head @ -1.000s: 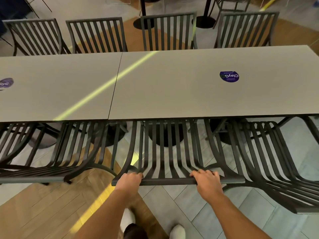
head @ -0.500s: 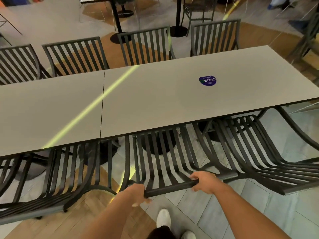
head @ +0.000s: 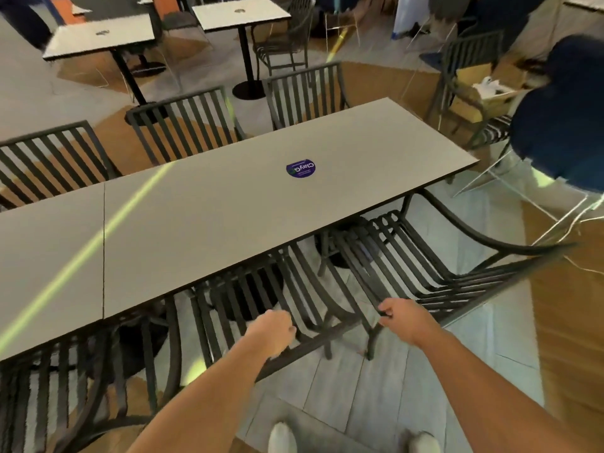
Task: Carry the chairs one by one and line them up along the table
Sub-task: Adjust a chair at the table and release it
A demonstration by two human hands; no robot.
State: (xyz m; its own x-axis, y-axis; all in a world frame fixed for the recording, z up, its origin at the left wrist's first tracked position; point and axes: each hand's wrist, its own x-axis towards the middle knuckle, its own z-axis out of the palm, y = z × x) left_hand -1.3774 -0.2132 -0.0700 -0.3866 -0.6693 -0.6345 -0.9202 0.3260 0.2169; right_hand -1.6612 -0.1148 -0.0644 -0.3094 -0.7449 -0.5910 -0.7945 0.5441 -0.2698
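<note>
two hands: both out in front at the near edge of the long grey surface [head: 228, 204]
left hand [head: 273, 331]: fingers curled over the top rail of the middle chair [head: 261, 308], looks like a grip, though the fingertips are hidden behind the rail
right hand [head: 403, 318]: fingers wrapped round the left end of the top rail of the right chair [head: 421, 266]
middle chair: dark slatted metal, seat tucked under the surface, backrest toward the person, right between the two arms
right chair: same kind, just beside the middle one, seat partly under the surface's right end, back rail angling off toward the right
left chair [head: 75, 380]: another slatted one at the near edge, down in the bottom-left corner, also pushed in
far side: three more matching chairs lined up along the far edge, left one [head: 49, 158], middle one [head: 186, 122], right one [head: 304, 93]
surface: two grey tops butted together with a thin seam, round purple sticker [head: 301, 168] on the right half, pale yellowish light streak running diagonally across
floor: grey tiles under the person, wood-look patches either side
feet: white shoes [head: 282, 438] at the bottom edge
background: two small square tables [head: 101, 37], more chairs, a cardboard box [head: 487, 93] on the right, pretty blurry back there
</note>
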